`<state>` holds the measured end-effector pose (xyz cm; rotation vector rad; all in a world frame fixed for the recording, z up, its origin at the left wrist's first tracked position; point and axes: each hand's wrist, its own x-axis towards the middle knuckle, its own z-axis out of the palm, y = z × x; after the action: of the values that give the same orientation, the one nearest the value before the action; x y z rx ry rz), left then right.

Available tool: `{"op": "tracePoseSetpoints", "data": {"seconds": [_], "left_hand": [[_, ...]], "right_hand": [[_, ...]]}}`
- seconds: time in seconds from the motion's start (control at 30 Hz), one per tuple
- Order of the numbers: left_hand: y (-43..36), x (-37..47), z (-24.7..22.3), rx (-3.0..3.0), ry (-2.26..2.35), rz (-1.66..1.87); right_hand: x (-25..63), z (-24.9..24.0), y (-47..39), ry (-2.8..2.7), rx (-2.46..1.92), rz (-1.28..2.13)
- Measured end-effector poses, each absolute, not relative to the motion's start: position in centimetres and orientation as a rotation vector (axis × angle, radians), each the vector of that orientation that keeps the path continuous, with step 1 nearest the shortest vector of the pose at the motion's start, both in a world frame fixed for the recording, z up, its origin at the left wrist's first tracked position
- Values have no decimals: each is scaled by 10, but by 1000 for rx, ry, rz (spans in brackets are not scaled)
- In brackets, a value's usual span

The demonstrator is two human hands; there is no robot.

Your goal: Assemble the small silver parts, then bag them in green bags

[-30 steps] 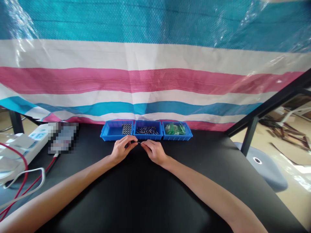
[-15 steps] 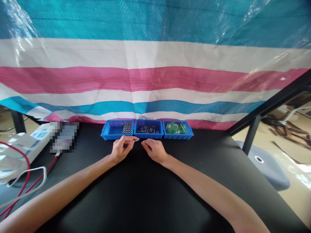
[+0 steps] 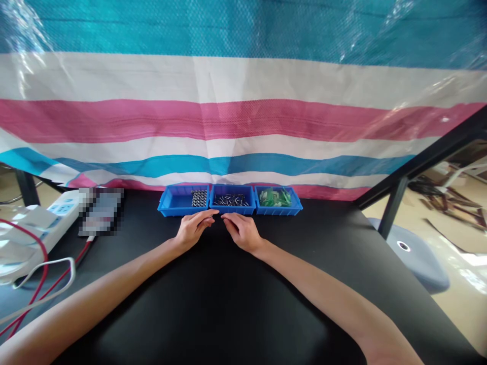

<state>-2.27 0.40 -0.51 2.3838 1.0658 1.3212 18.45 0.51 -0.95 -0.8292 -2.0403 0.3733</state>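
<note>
My left hand hovers in front of the blue bins, its fingers stretched forward over the thumb in a pinch; what sits between them is too small to make out. Facing it, my right hand has its fingers bent and pressed together, the tips hiding anything they hold. A narrow gap separates the fingertips. Just behind them stands the middle blue bin with loose dark and silvery metal pins or screws. The left blue bin holds round metal parts in rows, at its right end.
The right blue bin contains green and clear pieces. On the left lie a white power strip, a blurred-out device and red and white cables. A striped sheet hangs behind the black table; a grey stool stands right.
A small shiny metal piece seen at my left fingertips earlier is now hidden. The left fingers have straightened forward slightly. My right hand keeps nearly the same place, and the view has tilted a little.
</note>
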Motion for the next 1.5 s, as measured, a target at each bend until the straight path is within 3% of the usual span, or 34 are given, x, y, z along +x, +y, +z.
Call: {"op": "tracePoseSetpoints", "data": {"seconds": [1.5], "left_hand": [[2, -20, 3, 2351, 1222, 1342]], "right_hand": [[183, -10, 3, -2273, -825, 308]]}}
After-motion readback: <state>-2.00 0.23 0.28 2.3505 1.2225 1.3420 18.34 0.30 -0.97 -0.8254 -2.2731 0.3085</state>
